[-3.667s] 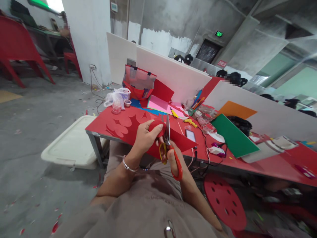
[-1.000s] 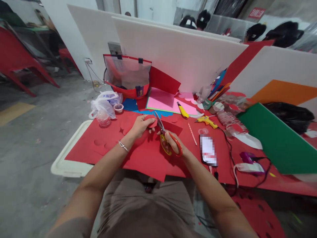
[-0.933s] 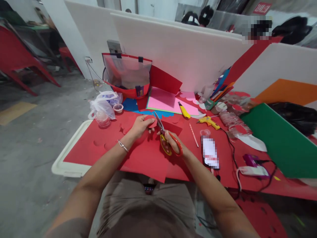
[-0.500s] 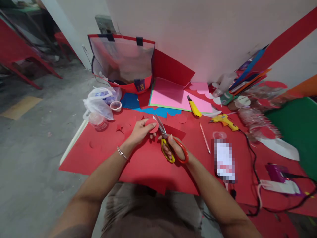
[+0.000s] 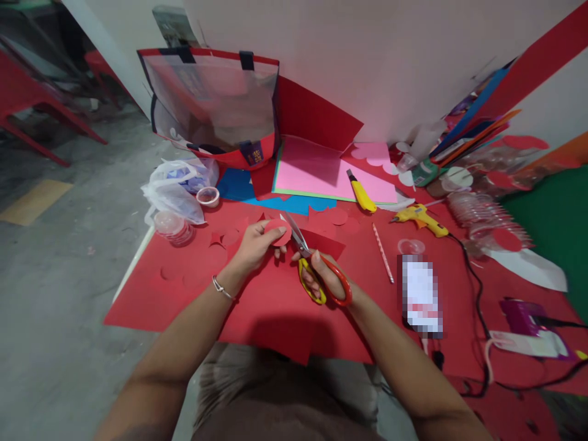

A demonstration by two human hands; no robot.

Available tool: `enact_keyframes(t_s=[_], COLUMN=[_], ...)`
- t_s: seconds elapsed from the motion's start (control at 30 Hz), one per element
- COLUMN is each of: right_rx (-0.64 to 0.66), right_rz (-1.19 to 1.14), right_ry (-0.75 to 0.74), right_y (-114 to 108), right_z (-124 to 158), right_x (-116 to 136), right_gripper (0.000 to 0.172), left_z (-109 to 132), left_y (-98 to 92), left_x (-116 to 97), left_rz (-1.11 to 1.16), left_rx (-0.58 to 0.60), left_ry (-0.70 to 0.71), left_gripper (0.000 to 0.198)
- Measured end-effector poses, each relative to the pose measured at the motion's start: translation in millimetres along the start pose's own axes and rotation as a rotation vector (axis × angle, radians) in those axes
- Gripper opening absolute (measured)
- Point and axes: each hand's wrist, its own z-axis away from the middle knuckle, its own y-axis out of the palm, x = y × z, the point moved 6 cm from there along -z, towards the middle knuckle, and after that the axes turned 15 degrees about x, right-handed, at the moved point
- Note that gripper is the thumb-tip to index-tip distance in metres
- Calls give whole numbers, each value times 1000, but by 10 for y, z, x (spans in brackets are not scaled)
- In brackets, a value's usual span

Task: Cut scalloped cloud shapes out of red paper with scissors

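Observation:
Between the thumb and fingers of my left hand (image 5: 256, 245) is a red paper circle (image 5: 278, 233). My right hand (image 5: 316, 272) has its fingers through the handles of a pair of scissors (image 5: 302, 245), one handle yellow and one red-orange. The blades are slightly apart and point up and left, close beside the circle's right edge. Whether they touch the paper I cannot tell. Below both hands lies red paper (image 5: 271, 312), and a darker red piece (image 5: 324, 244) rests just behind the scissors. Red paper scraps (image 5: 223, 237) lie to the left of my left hand.
A yellow cutter knife (image 5: 362, 193) lies on pink paper (image 5: 312, 171) at the back. Rightward are a pencil (image 5: 383, 252), a yellow glue gun (image 5: 421, 219) with a black cord, and stacked clear lids (image 5: 482, 217). Plastic cups (image 5: 173, 228) and a bag (image 5: 177, 184) stand left.
The camera view has shifted slightly, so the bag and cups appear further left. Both hands keep the same hold on the circle and scissors, with little visible movement.

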Motion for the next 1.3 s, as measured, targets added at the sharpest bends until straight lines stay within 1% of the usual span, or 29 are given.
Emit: enact_keyframes(t_s=[0.17,0.37,0.67,0.77,0.97,1.17,1.3], right_rx=[15,39,31,7,-8,-7,-8], right_rz=[27,27,29,50,65,58,44], right_ry=[-14,-1,6,9,13,-5,-4], right_y=[-12,-32,-11,4,48,64,74], right_z=[17,49,32,34,45,42,46], right_x=[-26,-85,-63,-37,-3,-2,1], right_gripper=[65,65,65,65,65,63,63], left_z=[6,23,33,41,51,47,52], left_y=[25,40,43,46,33,42,46], left_x=[-36,-77,-78,-81,-80,-97,-109], left_rz=[-13,-20,-25,-18,-33,-29,-34], left_rx=[-17,-32,-24,-26,-44,-25,-33], left_ry=[-14,-21,-16,-14,-12,-2,-3], left_gripper=[36,33,29,27,27,27,28])
